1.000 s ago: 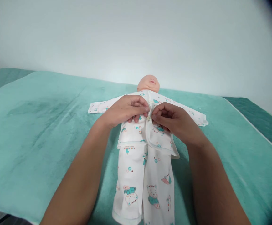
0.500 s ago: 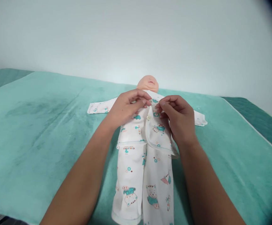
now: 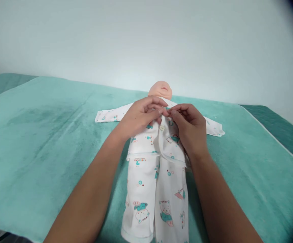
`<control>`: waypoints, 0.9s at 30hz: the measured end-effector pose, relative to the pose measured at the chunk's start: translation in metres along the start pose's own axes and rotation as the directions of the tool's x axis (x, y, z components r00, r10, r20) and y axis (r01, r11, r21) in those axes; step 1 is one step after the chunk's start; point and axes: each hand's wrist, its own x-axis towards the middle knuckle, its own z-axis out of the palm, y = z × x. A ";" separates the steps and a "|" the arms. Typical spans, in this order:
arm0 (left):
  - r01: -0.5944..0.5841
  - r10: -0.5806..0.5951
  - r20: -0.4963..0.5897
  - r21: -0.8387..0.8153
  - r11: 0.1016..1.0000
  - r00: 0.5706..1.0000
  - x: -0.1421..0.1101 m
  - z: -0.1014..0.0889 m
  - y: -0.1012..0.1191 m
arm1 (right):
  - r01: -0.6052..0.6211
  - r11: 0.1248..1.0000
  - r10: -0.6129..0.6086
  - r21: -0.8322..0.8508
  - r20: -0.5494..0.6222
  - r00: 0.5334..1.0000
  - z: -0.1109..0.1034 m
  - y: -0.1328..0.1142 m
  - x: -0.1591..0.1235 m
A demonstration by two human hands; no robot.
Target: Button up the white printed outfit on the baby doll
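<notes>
A baby doll (image 3: pixel 160 89) lies on its back on a teal blanket (image 3: pixel 47 135), dressed in a white printed shirt (image 3: pixel 146 140) and matching trousers (image 3: pixel 158 199). My left hand (image 3: pixel 138 118) and my right hand (image 3: pixel 189 130) meet at the doll's upper chest. Each pinches one front edge of the shirt, fingertips almost touching. A small round button (image 3: pixel 162 128) shows just below my fingers, where the shirt fronts overlap. The doll's sleeves stretch out to both sides.
The teal blanket covers a wide flat surface that runs up to a plain white wall (image 3: pixel 146 40). A darker teal strip (image 3: pixel 275 125) shows at the far right, another at the far left. The blanket's near edge lies at bottom left.
Both hands have moved up the shirt front from the lower button to the upper chest. The lower button, held between my fingers before, now lies uncovered below them.
</notes>
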 end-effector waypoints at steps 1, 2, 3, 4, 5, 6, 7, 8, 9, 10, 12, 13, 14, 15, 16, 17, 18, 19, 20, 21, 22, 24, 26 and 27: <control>0.004 -0.004 0.007 0.012 1.000 1.000 0.000 0.000 -0.001 | 0.005 1.000 -0.005 0.000 0.002 1.000 0.000 -0.001 0.000; 0.005 -0.005 0.009 0.024 1.000 1.000 0.001 0.000 -0.001 | 0.009 1.000 -0.009 -0.001 0.003 1.000 0.000 -0.001 0.000; 0.003 -0.004 0.004 0.033 0.999 1.000 0.001 0.000 -0.002 | 0.011 1.000 -0.011 -0.003 0.005 1.000 0.000 -0.002 -0.001; 0.000 0.000 -0.007 0.040 0.999 1.000 0.001 0.000 -0.002 | 0.010 1.000 -0.010 -0.007 0.007 1.000 0.000 -0.002 -0.001; -0.006 0.007 -0.025 0.043 0.999 1.000 0.002 0.000 -0.003 | 0.007 1.000 -0.007 -0.010 0.011 1.000 0.000 -0.003 -0.001; -0.010 0.012 -0.044 0.045 0.999 0.999 0.002 0.001 -0.003 | 0.003 1.000 -0.003 -0.010 0.014 1.000 0.000 -0.003 -0.001; -0.015 0.018 -0.065 0.046 0.999 0.998 0.002 0.002 -0.003 | 0.000 1.000 0.000 -0.008 0.014 1.000 0.000 -0.003 -0.002; -0.023 0.027 -0.085 0.044 0.999 0.996 0.003 0.003 -0.004 | 0.000 1.000 0.000 -0.005 0.009 1.000 0.000 -0.004 -0.002; -0.033 0.037 -0.106 0.041 0.999 0.994 0.003 0.004 -0.004 | 0.001 1.000 -0.001 -0.002 0.001 1.000 0.000 -0.004 -0.003; -0.045 0.049 -0.131 0.036 0.998 0.990 0.003 0.004 -0.005 | 0.002 1.000 -0.002 -0.003 -0.009 1.000 -0.001 -0.004 -0.003; -0.071 0.074 -0.186 0.024 0.997 0.980 0.004 0.005 -0.007 | -0.007 1.000 0.007 -0.026 -0.012 1.000 -0.001 -0.006 -0.004; -0.083 0.086 -0.216 0.023 0.996 0.973 0.005 0.004 -0.008 | -0.016 0.999 0.016 -0.041 0.000 1.000 -0.001 -0.007 -0.004; -0.090 0.095 -0.246 0.029 0.996 0.965 0.006 0.004 -0.009 | -0.027 0.998 0.028 -0.053 0.016 0.999 -0.002 -0.008 -0.005; -0.095 0.102 -0.272 0.040 0.995 0.957 0.006 0.003 -0.009 | -0.037 0.998 0.040 -0.060 0.036 0.999 -0.002 -0.009 -0.005; -0.100 0.112 -0.290 0.056 0.993 0.951 0.007 0.002 -0.010 | -0.046 0.997 0.049 -0.062 0.055 0.997 -0.002 -0.009 -0.005; -0.105 0.123 -0.300 0.075 0.992 0.946 0.007 0.001 -0.011 | -0.052 0.997 0.056 -0.059 0.071 0.996 -0.002 -0.010 -0.005; -0.111 0.135 -0.306 0.097 0.989 0.942 0.008 0.000 -0.012 | -0.057 0.997 0.062 -0.056 0.083 0.995 -0.003 -0.010 -0.005; -0.115 0.147 -0.307 0.121 0.986 0.940 0.008 0.000 -0.013 | -0.062 0.997 0.066 -0.054 0.091 0.994 -0.003 -0.010 -0.005; -0.116 0.156 -0.304 0.146 0.983 0.940 0.009 -0.001 -0.014 | -0.064 0.997 0.069 -0.051 0.094 0.993 -0.003 -0.010 -0.005; -0.112 0.160 -0.300 0.170 0.979 0.941 0.009 -0.001 -0.015 | -0.064 0.997 0.068 -0.048 0.091 0.994 -0.003 -0.010 -0.005; -0.104 0.159 -0.293 0.193 0.976 0.943 0.008 0.000 -0.016 | -0.058 0.997 0.061 -0.041 0.078 0.995 -0.002 -0.009 -0.005; -0.095 0.158 -0.271 0.233 0.968 0.950 0.008 0.001 -0.018 | -0.026 1.000 0.027 -0.017 0.031 0.999 -0.002 -0.007 -0.005; -0.107 0.171 -0.225 0.272 0.956 0.959 0.007 0.001 -0.019 | 0.020 1.000 -0.020 0.016 -0.020 1.000 0.000 -0.005 -0.004; -0.120 0.182 -0.195 0.292 0.949 0.964 0.007 0.002 -0.020 | 0.039 0.999 -0.038 0.028 -0.036 0.999 0.000 -0.004 -0.003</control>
